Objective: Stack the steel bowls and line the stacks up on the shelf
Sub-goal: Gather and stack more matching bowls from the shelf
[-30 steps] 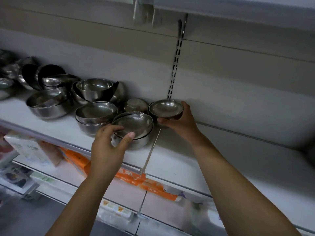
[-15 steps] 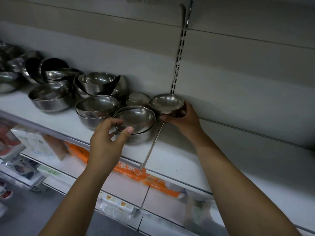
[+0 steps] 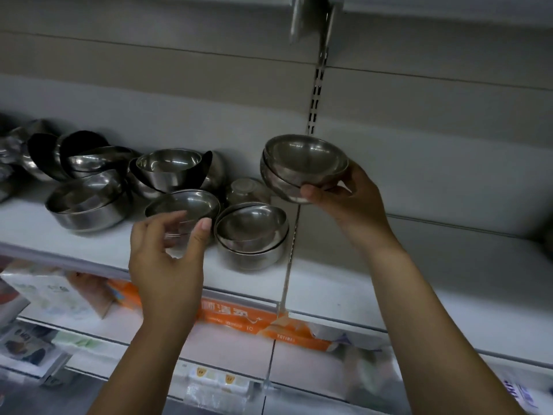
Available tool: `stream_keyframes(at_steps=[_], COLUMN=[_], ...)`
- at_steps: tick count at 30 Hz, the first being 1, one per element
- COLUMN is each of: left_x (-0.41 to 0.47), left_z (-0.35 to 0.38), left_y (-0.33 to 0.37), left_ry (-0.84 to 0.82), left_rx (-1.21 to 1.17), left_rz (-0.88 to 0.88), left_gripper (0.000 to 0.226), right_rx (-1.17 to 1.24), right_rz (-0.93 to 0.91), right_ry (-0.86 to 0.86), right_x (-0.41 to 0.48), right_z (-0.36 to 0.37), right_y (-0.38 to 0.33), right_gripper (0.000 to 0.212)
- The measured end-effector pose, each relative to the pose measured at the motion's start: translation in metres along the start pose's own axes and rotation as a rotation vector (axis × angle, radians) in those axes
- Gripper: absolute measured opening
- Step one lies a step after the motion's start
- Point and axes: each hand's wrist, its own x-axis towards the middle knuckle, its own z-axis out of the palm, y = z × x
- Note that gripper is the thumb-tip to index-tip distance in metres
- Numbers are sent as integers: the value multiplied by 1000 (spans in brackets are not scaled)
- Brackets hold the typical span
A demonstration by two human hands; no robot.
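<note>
Right hand (image 3: 350, 202), centre right of frame: thumb and curled fingers pinch a small stack of bowls (image 3: 305, 166) by its lower edge. It is tilted and held in the air above the shelf (image 3: 419, 265).

Left hand (image 3: 167, 259), centre left: fingers and thumb curved in a C at a second stack (image 3: 182, 205) on the shelf. Blurred; cannot tell if it grips.

A third stack (image 3: 251, 235) stands just right of that one. Loose bowls (image 3: 167, 169) lie jumbled toward the upper left.

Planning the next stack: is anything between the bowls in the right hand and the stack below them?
Nothing visible: the held bowls in the right hand hang above the front stack, air between.
</note>
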Motion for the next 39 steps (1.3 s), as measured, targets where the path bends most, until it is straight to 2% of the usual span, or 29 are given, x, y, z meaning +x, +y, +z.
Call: stream_keyframes(at_steps=[3, 8, 11, 16, 19, 22, 28, 32, 36, 39], left_x=[32, 81, 99, 115, 120, 123, 113, 88, 52, 20], left_z=[-19, -46, -53, -52, -51, -49, -34, -11, 16, 37], left_y=[-12, -47, -67, -80, -79, -70, -47, -23, 0, 10], left_ry=[-83, -440, -565, -619, -624, -648, -719, -745, -806, -860], left_rx=[59, 193, 199, 51, -47, -131, -241, -315, -373, -441], left_rz=[59, 129, 228, 327, 390, 438, 612, 723, 739, 605], left_gripper=[23, 24, 19, 13, 5, 7, 11, 6, 7, 7], right_rx=[9, -36, -50, -37, -16, 53, 81, 82, 65, 47], right_rz=[-9, 34, 40, 43, 31, 21, -23, -39, -47, -22], right_ry=[-6, 0, 33, 149, 253, 384, 582, 691, 785, 803], right_x=[-12, -23, -31, -47, -57, -70, -101, -126, -147, -159], right_z=[27, 82, 109, 137, 143, 142, 114, 80, 40, 14], right_y=[-23, -40, -42, -44, -47, -50, -54, -52, -55, -53], right_gripper=[74, 72, 73, 65, 68, 70, 86, 92, 92, 89])
